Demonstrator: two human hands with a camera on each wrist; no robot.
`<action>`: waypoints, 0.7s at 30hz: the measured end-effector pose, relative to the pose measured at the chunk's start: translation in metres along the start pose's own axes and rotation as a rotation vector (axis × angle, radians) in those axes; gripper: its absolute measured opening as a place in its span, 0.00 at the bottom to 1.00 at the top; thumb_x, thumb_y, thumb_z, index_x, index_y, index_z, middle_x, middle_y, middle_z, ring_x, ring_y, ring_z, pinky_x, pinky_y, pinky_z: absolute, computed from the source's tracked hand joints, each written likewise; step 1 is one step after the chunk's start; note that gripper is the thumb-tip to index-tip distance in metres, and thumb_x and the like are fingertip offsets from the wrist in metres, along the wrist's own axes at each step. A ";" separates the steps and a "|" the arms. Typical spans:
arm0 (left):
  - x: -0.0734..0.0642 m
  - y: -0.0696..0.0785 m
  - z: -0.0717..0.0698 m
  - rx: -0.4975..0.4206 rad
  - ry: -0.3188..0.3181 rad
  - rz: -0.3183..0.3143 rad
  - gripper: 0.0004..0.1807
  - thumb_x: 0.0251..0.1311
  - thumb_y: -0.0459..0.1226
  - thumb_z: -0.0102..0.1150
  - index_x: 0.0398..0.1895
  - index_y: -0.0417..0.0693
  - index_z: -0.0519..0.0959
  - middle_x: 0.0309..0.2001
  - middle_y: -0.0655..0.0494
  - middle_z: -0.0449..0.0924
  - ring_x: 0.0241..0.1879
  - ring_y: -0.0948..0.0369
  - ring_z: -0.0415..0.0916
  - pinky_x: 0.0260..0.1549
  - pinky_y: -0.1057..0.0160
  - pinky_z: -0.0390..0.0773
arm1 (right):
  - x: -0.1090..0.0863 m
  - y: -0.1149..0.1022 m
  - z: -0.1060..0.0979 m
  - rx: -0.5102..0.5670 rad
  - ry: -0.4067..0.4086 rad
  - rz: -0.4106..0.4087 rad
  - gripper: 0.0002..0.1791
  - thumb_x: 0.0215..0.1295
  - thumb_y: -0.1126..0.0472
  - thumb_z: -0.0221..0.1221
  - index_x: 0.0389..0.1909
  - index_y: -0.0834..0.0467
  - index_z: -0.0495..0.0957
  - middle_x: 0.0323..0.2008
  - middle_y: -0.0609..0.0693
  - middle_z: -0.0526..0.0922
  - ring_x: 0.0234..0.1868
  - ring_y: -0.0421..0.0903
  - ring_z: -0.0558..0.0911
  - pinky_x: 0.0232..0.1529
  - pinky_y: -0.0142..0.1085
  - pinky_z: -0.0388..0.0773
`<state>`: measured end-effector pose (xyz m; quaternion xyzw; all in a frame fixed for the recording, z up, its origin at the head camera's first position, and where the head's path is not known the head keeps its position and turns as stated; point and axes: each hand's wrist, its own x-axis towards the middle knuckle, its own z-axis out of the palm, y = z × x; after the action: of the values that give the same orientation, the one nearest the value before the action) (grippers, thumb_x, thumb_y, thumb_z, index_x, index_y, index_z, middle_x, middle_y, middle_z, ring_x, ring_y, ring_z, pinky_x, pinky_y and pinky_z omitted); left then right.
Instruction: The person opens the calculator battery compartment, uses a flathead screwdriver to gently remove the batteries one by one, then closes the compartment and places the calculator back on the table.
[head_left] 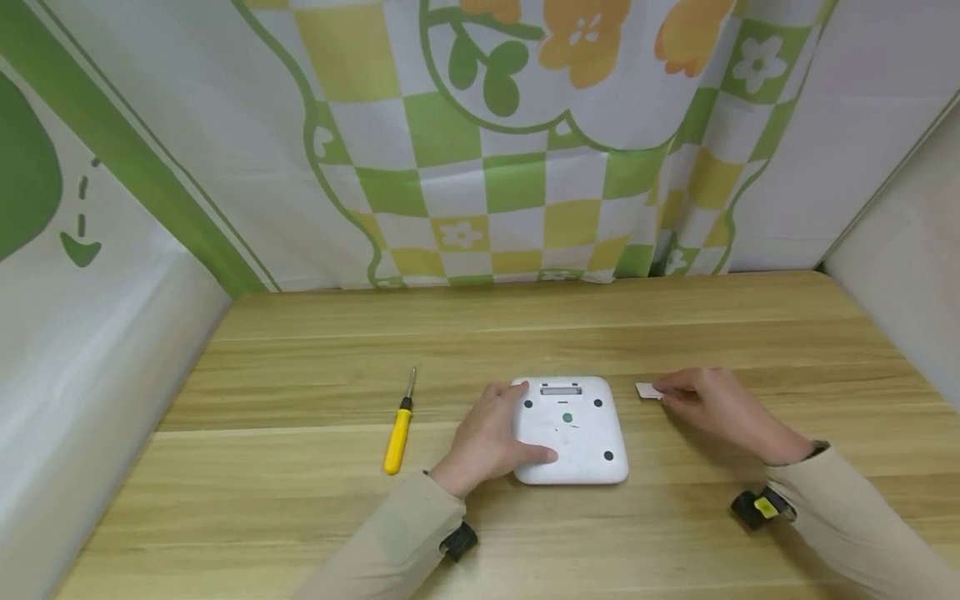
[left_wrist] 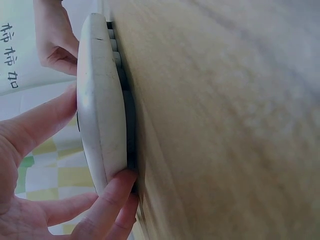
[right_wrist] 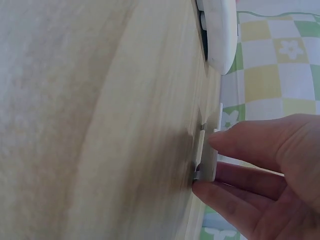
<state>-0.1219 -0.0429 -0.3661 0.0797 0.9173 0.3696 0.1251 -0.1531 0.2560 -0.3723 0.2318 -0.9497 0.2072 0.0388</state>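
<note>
1. Table (head_left: 300, 358): its back edge runs well behind the white device (head_left: 583, 437), which lies back-up.
2. Left hand (head_left: 486, 437): grips the device's left side, thumb on its back.
3. Right hand (head_left: 708, 406): right of the device, pinching a small white plate (head_left: 646, 391), apart from it.
4. Screwdriver (head_left: 397, 437): left of the device.
5. Slot (head_left: 561, 389): near the device's far edge, contents unclear.

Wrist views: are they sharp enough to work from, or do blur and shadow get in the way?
Left wrist: the wooden tabletop looks smeared and out of focus, but the white device's edge is fairly clear; right wrist: the wood is blurred too, with a soft shadow beside the fingers, yet the small white piece's outline is readable.
</note>
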 end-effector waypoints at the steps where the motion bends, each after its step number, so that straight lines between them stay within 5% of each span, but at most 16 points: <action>1: 0.000 0.000 0.000 0.000 0.001 0.001 0.50 0.39 0.43 0.78 0.68 0.42 0.65 0.63 0.41 0.66 0.54 0.48 0.69 0.56 0.49 0.70 | 0.000 0.000 0.000 -0.001 -0.002 -0.001 0.09 0.58 0.69 0.62 0.40 0.65 0.85 0.37 0.59 0.87 0.38 0.51 0.85 0.35 0.42 0.82; 10: -0.001 0.000 0.000 -0.006 0.000 0.000 0.50 0.39 0.44 0.78 0.69 0.43 0.65 0.62 0.41 0.67 0.53 0.48 0.69 0.55 0.48 0.71 | 0.000 0.000 0.000 0.004 -0.002 -0.006 0.08 0.56 0.70 0.64 0.38 0.64 0.85 0.38 0.59 0.86 0.38 0.53 0.85 0.36 0.45 0.82; 21: -0.001 -0.001 -0.001 -0.012 0.002 0.004 0.50 0.39 0.44 0.78 0.68 0.42 0.65 0.61 0.41 0.67 0.53 0.48 0.69 0.55 0.48 0.71 | 0.001 -0.001 0.002 -0.079 -0.015 -0.019 0.09 0.55 0.70 0.64 0.38 0.63 0.84 0.36 0.56 0.86 0.29 0.41 0.79 0.28 0.36 0.76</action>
<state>-0.1215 -0.0438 -0.3660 0.0803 0.9149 0.3756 0.1239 -0.1532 0.2544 -0.3739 0.2404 -0.9552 0.1675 0.0429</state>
